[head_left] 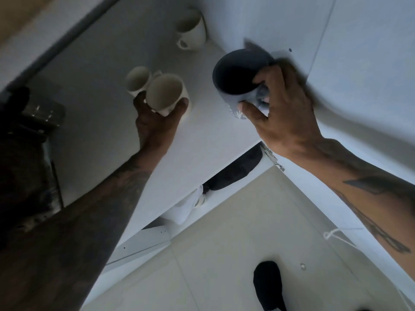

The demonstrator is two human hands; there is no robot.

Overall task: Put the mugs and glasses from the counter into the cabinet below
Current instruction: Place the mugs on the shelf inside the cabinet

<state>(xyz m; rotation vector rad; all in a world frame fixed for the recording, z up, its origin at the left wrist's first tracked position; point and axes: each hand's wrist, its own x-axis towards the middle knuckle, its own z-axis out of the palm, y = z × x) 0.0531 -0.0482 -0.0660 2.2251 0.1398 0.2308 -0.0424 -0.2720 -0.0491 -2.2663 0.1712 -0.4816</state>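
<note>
Left hand (157, 117) is clamping a cream mug (165, 93); right hand (283, 108) is gripping a blue mug (238, 75) by its handle. Another mug (192, 29) is sitting beyond the cream mug, on the shelf (101, 75).

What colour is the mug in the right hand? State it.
Dark blue-grey mug, pale marking near its base; head view.

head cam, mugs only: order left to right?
Small cream mug → cream mug held by the left hand → cream mug at the back of the shelf → dark blue mug held by the right hand.
</note>
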